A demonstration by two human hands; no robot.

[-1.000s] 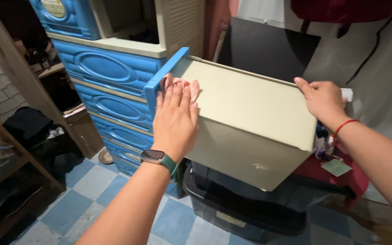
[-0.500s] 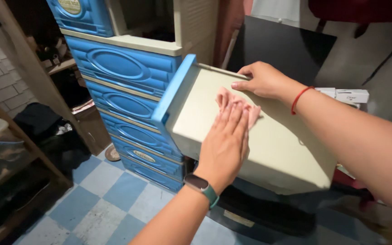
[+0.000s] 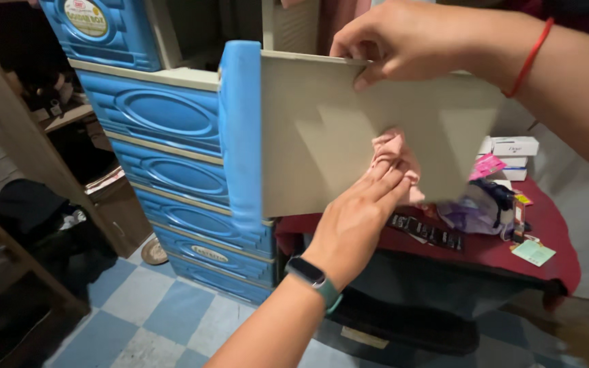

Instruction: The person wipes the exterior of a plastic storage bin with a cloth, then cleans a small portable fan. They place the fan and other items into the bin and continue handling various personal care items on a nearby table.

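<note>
Drawer [image 3: 322, 136] tipped upright; right hand [image 3: 403, 44] grips edge, left hand [image 3: 359, 215] presses pink cloth [image 3: 393, 153].

One head-worn camera is looking down and forward from close range. The raised drawer [image 3: 349, 136] is filling the centre, the blue drawer cabinet [image 3: 165, 136] is sitting at nine o'clock, the red table [image 3: 547, 245] at four o'clock and the checkered floor [image 3: 144, 327] at seven o'clock. No second view is sharing the scene.

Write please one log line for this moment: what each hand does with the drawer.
left hand: presses pink cloth on beige side of drawer | right hand: grips drawer top edge | drawer: out of blue cabinet, held up
</note>
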